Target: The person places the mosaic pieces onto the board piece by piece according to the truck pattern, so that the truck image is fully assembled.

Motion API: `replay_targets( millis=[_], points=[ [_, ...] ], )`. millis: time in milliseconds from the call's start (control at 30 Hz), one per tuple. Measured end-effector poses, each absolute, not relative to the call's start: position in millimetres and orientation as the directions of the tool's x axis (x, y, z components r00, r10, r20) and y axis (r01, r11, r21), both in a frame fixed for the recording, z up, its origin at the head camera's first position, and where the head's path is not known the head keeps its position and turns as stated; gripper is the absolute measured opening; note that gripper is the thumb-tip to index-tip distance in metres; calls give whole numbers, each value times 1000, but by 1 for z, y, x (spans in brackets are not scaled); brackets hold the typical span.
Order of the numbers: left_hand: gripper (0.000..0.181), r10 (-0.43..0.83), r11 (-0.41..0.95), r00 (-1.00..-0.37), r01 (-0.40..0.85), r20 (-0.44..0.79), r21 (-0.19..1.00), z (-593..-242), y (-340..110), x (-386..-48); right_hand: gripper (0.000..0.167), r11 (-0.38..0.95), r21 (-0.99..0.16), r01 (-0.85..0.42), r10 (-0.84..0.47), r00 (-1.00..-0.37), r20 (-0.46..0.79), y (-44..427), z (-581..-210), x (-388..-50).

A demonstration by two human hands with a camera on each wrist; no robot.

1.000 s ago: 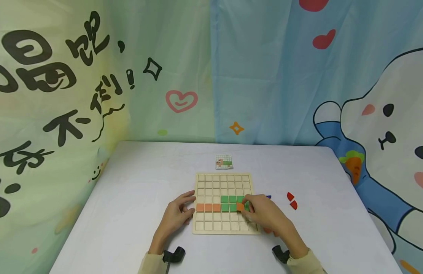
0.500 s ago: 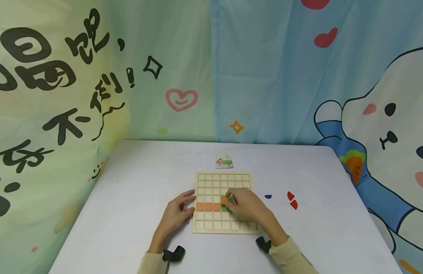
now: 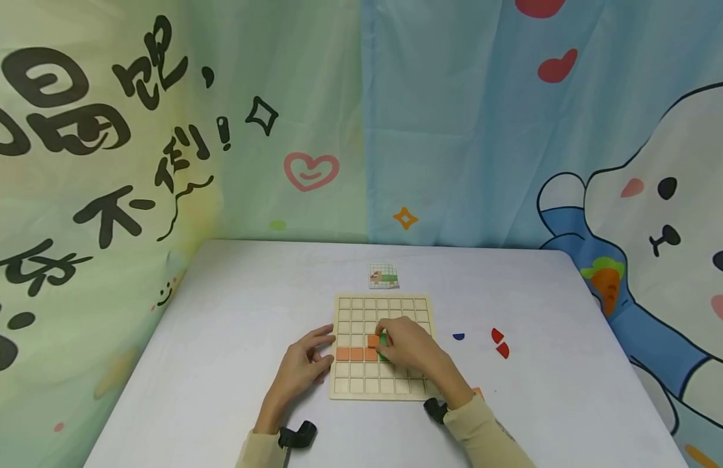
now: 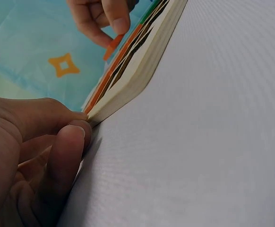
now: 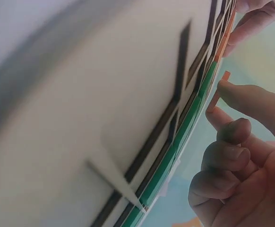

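Note:
My right hand point(image 3: 409, 343) pinches an orange square tile point(image 3: 373, 340) between thumb and index finger, tilted just above the wooden grid board point(image 3: 352, 387). In the right wrist view the orange tile point(image 5: 218, 92) is seen edge-on, apart from the board. Below it lies a row of orange tiles point(image 3: 356, 354) in the grid. Green tiles point(image 3: 383, 357) sit beside that row, mostly covered by my right hand. The left hand point(image 3: 303, 361) rests against the board's left edge; in the left wrist view its fingertips touch that edge.
A small pattern card point(image 3: 383, 276) lies beyond the board. To the right are a blue half-round piece point(image 3: 458, 336) and red quarter-round pieces point(image 3: 502, 350). Another orange piece point(image 3: 478, 392) shows partly beside the right forearm. A printed curtain point(image 3: 443, 162) stands behind the table.
My right hand has carried the orange tile leftward across the green tiles to above the orange row. The left hand has stayed at the board's edge.

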State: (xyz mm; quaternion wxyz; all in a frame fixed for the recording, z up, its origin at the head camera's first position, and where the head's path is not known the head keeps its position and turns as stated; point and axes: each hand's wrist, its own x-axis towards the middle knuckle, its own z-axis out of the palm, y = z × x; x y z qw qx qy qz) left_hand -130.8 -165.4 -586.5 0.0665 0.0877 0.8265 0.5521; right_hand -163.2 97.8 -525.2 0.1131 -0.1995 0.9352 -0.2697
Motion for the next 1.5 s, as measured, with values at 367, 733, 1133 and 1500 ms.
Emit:
replay_targets(
  millis=[367, 733, 1133, 1500],
  points=[
    [43, 208, 369, -978, 62, -18, 928, -586, -164, -131, 25, 792, -539, -288, -423, -895, -142, 93, -526, -168],
    [42, 208, 360, -978, 59, -19, 931, -587, -164, -131, 24, 788, -543, -290, -422, -896, -135, 92, -531, -169],
    [43, 214, 333, -977, 55, -19, 941, -588, -165, -132, 26, 756, -569, -324, -447, -890, -88, 96, -528, -168],
    [43, 214, 338, -977, 57, -18, 940, -588, -165, -132, 28, 753, -580, -310, -417, -907, -56, 113, -519, -160]
  ],
)
